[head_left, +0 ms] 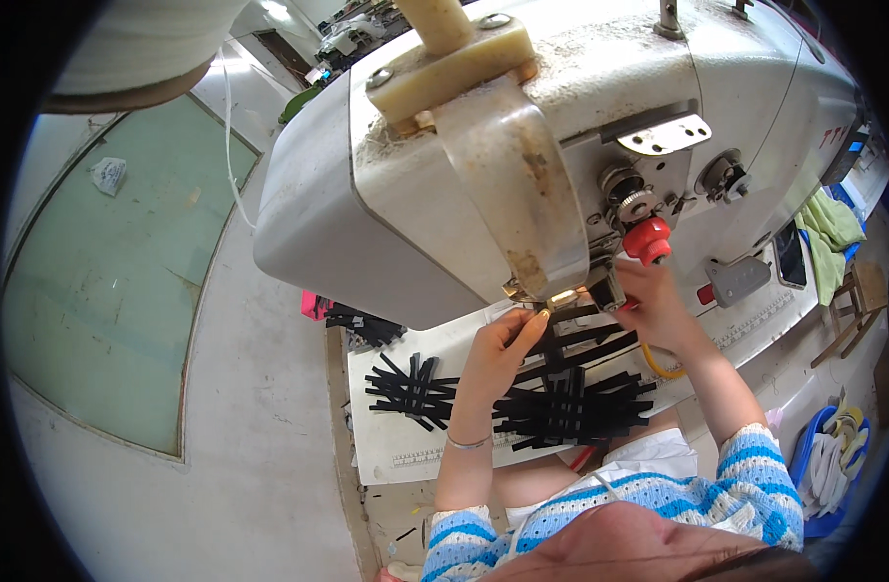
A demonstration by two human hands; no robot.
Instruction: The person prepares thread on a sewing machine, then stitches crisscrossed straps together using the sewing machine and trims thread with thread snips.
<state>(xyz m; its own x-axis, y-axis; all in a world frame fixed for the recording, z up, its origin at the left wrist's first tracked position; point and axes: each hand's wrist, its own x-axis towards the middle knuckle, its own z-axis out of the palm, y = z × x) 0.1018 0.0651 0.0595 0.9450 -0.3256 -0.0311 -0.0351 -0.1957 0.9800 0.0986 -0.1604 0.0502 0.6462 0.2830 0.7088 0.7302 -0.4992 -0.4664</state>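
My left hand [504,351] is closed in a pinch beside the needle area of a large white sewing machine [415,218]. Its thumb and fingertip meet at the end of a black strap [572,313]. My right hand [650,308] is on the other side of the needle area, bent round toward the strap. The machine head partly hides its fingers, and a small red piece shows by them that I cannot make out. Below both hands, crossed bundles of black straps [572,407] lie on the white sewing table [391,468]. A smaller bundle [408,390] lies to the left.
A red knob [647,240] juts from the machine just above my right hand. More black straps [367,325] lie by a pink container at the table's left edge. At right are a phone [791,256], green cloth [832,233], a wooden stool [859,301] and a blue basket [827,475].
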